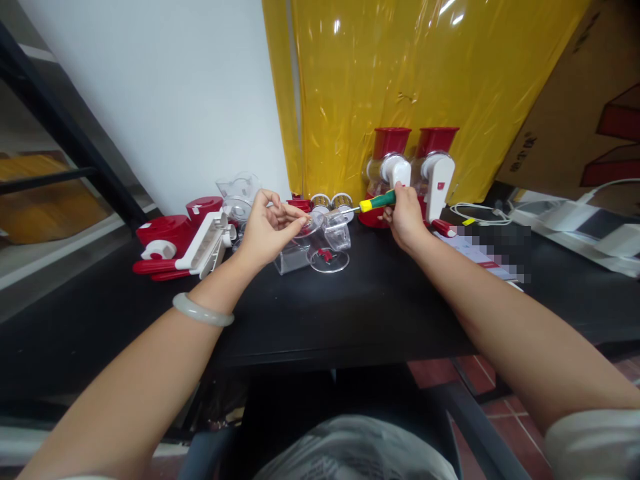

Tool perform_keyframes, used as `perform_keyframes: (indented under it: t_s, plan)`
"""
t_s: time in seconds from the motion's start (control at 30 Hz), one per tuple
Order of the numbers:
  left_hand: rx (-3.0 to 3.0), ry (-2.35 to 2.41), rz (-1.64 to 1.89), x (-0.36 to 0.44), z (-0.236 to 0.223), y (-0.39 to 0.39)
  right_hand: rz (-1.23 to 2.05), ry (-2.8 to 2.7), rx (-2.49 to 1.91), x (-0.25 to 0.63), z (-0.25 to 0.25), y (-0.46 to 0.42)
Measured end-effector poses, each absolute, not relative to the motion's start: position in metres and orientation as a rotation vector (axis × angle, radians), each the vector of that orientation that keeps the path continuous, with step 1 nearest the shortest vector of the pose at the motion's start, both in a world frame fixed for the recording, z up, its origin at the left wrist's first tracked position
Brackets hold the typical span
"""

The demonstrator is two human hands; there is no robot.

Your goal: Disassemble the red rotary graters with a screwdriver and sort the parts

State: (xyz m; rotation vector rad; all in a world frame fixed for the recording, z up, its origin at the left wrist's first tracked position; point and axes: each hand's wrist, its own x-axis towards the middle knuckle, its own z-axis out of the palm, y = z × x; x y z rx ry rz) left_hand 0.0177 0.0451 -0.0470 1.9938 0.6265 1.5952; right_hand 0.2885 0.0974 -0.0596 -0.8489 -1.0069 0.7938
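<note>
My right hand (406, 217) is wrapped round the green and yellow handle of a screwdriver (379, 201). Its thin shaft points left, toward my left hand (273, 227). The left thumb and fingertips are pinched together near the shaft's tip; whatever is between them is too small to make out. Just behind and below the fingertips lie clear plastic housing parts (336, 233) on the dark table. Under them is a clear round disc (339, 261) with a small red piece (325, 255) at its centre.
Red bases (163, 233) and white crank handles (207, 243) lie at left. Metal grater drums (342, 200) sit at the back. Two assembled red and white rotary graters (438, 177) stand behind my right hand. A white cable (480, 212), leaflet (475, 253) and power strip (565, 223) lie right.
</note>
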Motion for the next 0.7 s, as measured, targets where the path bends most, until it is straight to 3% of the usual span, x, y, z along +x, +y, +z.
perform_keyframes:
  t_s: [0.7]
  plan:
    - [1.981,0.626,1.576,0.0185,-0.0447,0.0408,0.882,-0.907,-0.824,0.2886,-0.0578,0.0996]
